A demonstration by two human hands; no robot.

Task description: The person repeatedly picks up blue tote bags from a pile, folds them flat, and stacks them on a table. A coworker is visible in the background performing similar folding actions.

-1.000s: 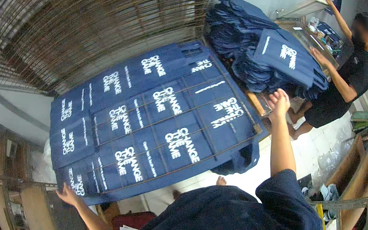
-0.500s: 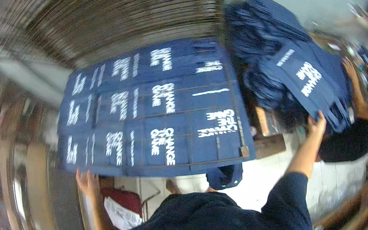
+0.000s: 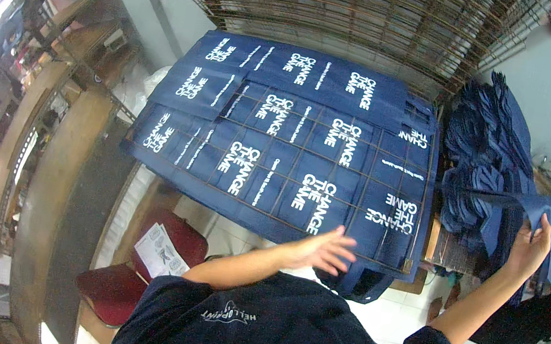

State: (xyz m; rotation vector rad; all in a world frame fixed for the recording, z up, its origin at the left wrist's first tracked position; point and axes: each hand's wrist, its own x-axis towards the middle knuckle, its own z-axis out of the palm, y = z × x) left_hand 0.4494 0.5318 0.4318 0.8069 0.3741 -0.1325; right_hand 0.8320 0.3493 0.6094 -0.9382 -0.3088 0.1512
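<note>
My right hand point(image 3: 531, 247) is closed on the edge of a navy fabric tote bag point(image 3: 543, 207) at the right, lifted beside a pile of similar bags point(image 3: 485, 135). My left hand point(image 3: 321, 250) is open, fingers spread, with nothing in it. It is above the near edge of a wire rack point(image 3: 409, 265), where navy bags with white print point(image 3: 307, 115) lie in rows. Some wires cross over the printed bags. A bag part with an opening hangs below the rack's near right corner.
More wire racks point(image 3: 363, 10) are stacked at the back. A dark red chair point(image 3: 111, 290) with papers point(image 3: 158, 251) on it stands at the lower left. Shelving point(image 3: 80, 174) lines the left side. A person's dark clothing point(image 3: 545, 315) shows at the right edge.
My left hand has left the rack's near left side and moved right, fingers spread. The right hand has raised the tote bag's edge, which now folds. The view has turned.
</note>
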